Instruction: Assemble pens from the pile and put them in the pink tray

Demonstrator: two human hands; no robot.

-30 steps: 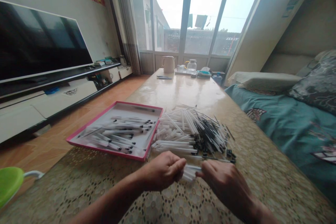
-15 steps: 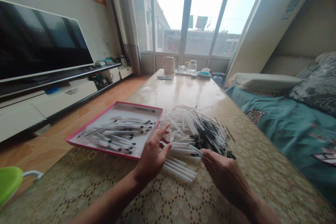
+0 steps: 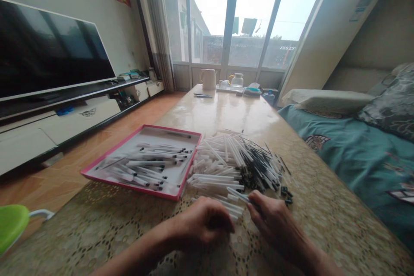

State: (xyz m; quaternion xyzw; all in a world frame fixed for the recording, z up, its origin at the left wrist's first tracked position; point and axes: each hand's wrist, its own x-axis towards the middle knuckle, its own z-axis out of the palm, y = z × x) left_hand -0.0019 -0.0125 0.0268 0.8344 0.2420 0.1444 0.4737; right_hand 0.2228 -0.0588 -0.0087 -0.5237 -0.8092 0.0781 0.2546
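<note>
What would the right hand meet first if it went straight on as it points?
The right hand would probably meet the white pen barrels ahead, its held tube touching first, though depth is unclear.

The tall windows [image 3: 230, 13] glow pale beyond an orange floor [image 3: 145, 114].

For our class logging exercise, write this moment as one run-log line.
left hand: curled, contents unclear | right hand: gripping slim whitish plastic tube | nearby: pink-rimmed rectangular tray holding black-ended white tubes
</note>
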